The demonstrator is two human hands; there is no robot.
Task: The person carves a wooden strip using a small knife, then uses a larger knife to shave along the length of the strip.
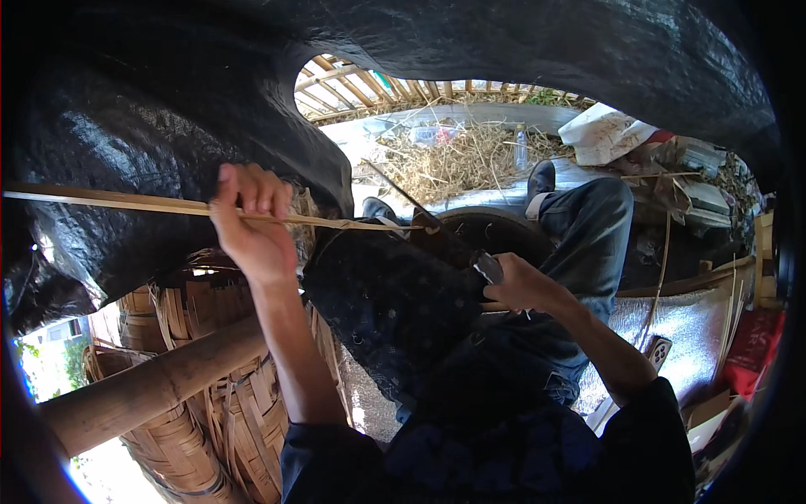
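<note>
A long pale bamboo strip (340,223) runs from the left edge across my lap. My left hand (256,218) is closed round it, fingers partly curled, with part of the strip hidden in the palm. My right hand (527,286) grips the grey handle of a long dark knife (453,248), whose blade slants up and left. The right end of the strip meets the blade over a dark cloth (395,294) that covers my left thigh. Whether the blade is cutting into the strip or only touching it, I cannot tell.
Black plastic sheeting (168,109) hangs at the left and overhead. A thick bamboo pole (159,386) and woven bamboo baskets (180,445) stand at lower left. Beyond my feet lie dry straw (453,160) and a clear bottle (520,149). A phone (659,353) lies at right.
</note>
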